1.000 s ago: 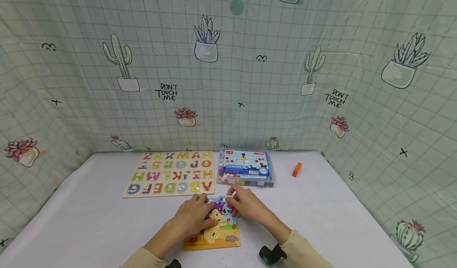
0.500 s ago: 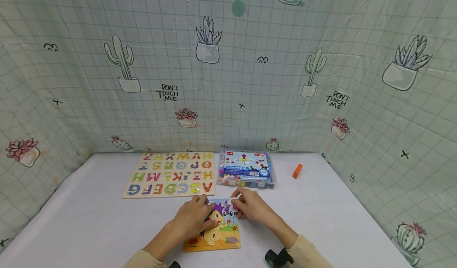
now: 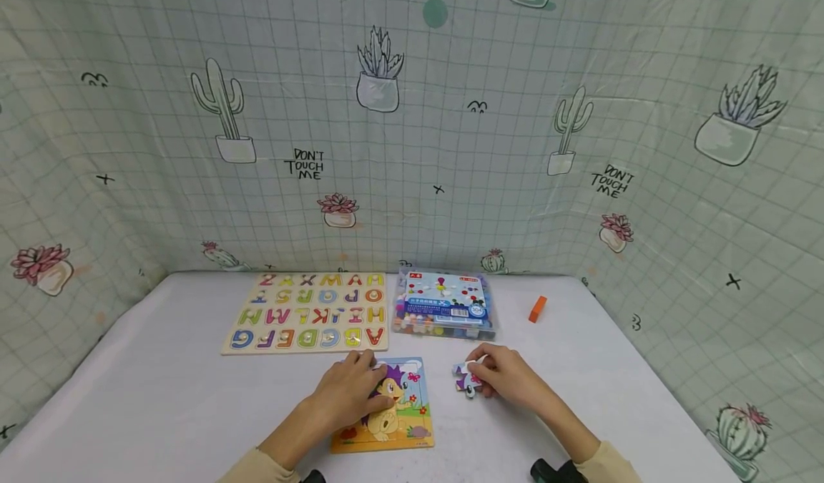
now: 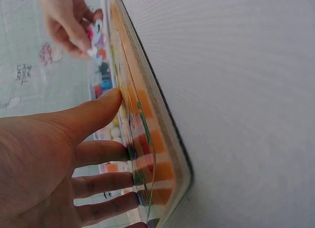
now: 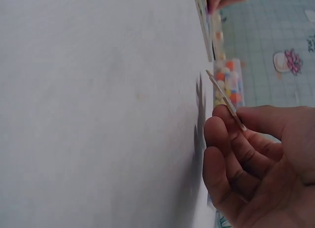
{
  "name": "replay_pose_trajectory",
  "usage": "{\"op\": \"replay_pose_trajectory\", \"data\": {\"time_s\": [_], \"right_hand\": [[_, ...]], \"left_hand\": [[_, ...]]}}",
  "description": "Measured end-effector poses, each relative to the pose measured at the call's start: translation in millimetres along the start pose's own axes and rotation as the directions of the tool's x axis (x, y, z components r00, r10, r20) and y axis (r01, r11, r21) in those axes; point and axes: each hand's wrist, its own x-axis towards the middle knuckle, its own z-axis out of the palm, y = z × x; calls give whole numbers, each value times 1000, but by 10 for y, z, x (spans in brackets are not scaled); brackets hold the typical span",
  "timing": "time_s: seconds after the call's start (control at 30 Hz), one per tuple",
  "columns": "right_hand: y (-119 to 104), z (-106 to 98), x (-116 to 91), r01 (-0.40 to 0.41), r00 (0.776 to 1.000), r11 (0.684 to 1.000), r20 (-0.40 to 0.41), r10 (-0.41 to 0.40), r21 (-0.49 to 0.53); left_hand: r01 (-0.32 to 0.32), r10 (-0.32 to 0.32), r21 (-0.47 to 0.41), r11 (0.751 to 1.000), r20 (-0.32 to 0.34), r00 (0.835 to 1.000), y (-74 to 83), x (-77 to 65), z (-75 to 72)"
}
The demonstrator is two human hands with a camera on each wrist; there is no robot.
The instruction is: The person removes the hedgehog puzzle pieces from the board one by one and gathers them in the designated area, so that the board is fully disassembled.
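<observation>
A flat picture puzzle point(image 3: 412, 418) with a purple-haired cartoon figure lies on the white table near me. My left hand point(image 3: 350, 390) rests on its left side; in the left wrist view the thumb and straight fingers touch the puzzle face. To the right of the puzzle, my right hand point(image 3: 511, 379) pinches a puzzle piece point(image 3: 465, 381) with purple, white and pink print between thumb and fingers. Seen edge-on in the right wrist view, the thin puzzle piece point(image 5: 224, 96) is tilted and held off the table. The left palm covers part of the picture.
Behind the puzzle lies a wooden alphabet board point(image 3: 302, 317). A clear plastic box point(image 3: 444, 304) of colourful small parts stands beside it. One orange block point(image 3: 537, 309) lies farther right. A cactus-print cloth point(image 3: 412, 147) hangs behind and along the sides.
My right hand has lifted the piece off the puzzle's upper right area and carried it rightward, away from the board. The left hand has stayed in place on the puzzle.
</observation>
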Motion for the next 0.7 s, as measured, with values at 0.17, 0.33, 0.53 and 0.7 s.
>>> {"op": "replay_pose_trajectory", "data": {"time_s": [0.17,0.33,0.53,0.7], "right_hand": [[207,-190,-154,-32,999,999,-31,32,-17],[368,-342,-281,-45,997,999,-58,44,-26],[514,-529,-381,-58,994,995,-97,51,-79],[614,-666,-433,-77,992,992,-104,67,-99]], "left_hand": [[-14,15,9,1000,-8,1000,-6,-10,-16],[-24,24,-4,1000,-13,1000,-9,-18,-23],[-3,3,-1,1000,10,1000,8,-17,-17],[-4,4,-13,1000,10,1000,3,-13,-11]]}}
